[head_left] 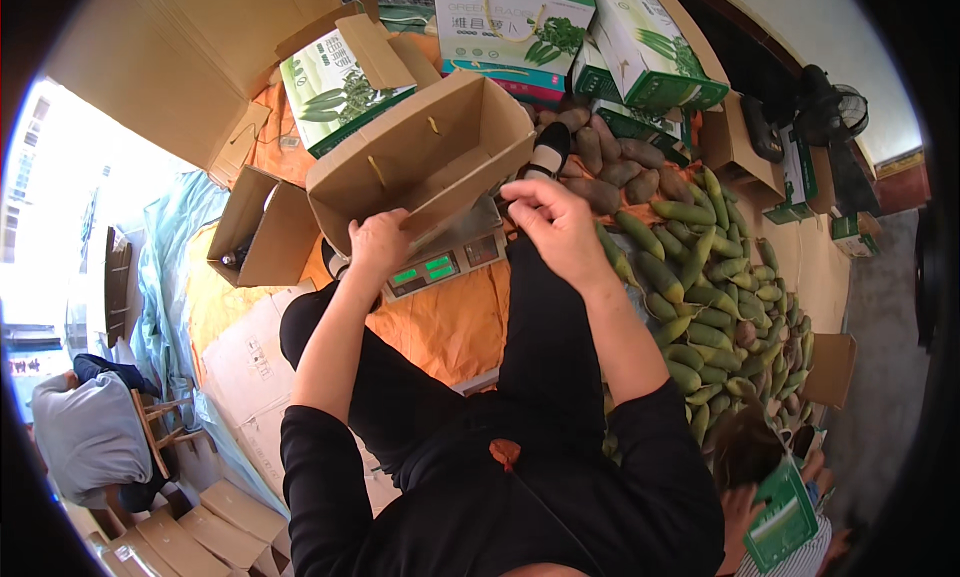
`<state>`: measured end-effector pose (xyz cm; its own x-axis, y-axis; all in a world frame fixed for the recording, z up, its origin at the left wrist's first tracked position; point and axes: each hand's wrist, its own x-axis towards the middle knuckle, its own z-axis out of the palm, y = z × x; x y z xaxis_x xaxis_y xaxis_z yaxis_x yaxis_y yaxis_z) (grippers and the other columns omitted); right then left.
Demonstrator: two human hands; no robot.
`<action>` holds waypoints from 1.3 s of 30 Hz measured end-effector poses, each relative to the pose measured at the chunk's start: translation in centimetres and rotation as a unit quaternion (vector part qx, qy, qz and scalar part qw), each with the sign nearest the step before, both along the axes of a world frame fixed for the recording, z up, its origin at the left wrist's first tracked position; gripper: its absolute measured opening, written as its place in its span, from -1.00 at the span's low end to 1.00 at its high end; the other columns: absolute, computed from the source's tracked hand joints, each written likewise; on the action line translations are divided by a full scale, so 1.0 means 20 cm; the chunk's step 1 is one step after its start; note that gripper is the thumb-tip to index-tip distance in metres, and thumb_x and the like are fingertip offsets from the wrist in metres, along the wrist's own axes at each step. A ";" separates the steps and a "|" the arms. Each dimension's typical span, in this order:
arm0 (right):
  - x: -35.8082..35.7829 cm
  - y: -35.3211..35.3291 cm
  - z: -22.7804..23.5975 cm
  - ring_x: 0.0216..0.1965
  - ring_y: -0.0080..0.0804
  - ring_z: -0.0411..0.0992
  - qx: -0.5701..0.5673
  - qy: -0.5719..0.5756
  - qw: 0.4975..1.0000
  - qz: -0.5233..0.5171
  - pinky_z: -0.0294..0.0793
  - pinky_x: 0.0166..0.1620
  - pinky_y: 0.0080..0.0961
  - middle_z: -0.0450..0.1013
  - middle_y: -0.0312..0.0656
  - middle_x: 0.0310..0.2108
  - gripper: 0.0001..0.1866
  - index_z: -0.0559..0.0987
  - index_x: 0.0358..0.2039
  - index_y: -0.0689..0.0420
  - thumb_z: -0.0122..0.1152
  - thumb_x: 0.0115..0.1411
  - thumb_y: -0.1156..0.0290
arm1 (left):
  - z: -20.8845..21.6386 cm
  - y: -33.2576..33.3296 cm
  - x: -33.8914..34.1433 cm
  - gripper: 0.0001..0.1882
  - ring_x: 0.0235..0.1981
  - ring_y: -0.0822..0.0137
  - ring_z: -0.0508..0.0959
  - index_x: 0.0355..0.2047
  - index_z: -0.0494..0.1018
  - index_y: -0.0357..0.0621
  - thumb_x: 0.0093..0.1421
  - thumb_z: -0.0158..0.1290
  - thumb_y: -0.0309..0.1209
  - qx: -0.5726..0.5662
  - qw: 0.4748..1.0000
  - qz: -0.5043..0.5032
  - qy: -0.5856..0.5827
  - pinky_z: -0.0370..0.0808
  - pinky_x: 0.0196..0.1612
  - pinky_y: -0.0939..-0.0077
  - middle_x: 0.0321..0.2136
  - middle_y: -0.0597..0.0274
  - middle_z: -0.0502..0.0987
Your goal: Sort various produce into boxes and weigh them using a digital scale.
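Note:
An upright open cardboard box (455, 127) with yellow cord loops inside rests on a digital scale (440, 269) with lit green displays, between my feet. My left hand (380, 239) grips the box's near wall at its left part. Near the box's right end, my right hand (555, 227) is raised over my leg, fingers loosely bent and apart, with nothing visible in them. Beyond it lie brownish-red tubers (605, 157). A large heap of green radishes (710, 297) spreads along my right side.
Printed green-and-white cartons (515, 32) stand at the back, another carton (335, 87) left of them. A smaller open box (262, 227) sits left of the scale. An orange sheet (440, 327) covers the floor. At lower right, a person holds a green printed piece (785, 517). A fan (835, 107) stands far right.

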<state>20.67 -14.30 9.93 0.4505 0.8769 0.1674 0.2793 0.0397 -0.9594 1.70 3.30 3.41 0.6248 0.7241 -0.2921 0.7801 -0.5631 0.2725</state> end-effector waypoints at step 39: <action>0.03 -1.09 -1.55 -0.12 -0.02 0.48 -0.547 -0.084 0.832 -0.045 0.44 -0.07 -0.26 0.52 0.01 -0.22 -0.73 0.55 -0.17 0.08 0.15 0.09 0.33 | -0.03 0.04 -0.09 -0.71 -0.26 -0.11 0.55 -0.18 0.50 -0.26 0.06 0.08 -0.46 -0.013 0.998 -0.031 -0.046 0.45 -0.19 0.18 -0.36 -0.19 0.54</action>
<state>21.28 -36.13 -21.02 0.5724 0.5107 -0.6415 0.3674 -0.8592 -0.3561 -0.07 4.04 2.85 0.6930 0.6767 -0.2486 0.7150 -0.6013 0.3566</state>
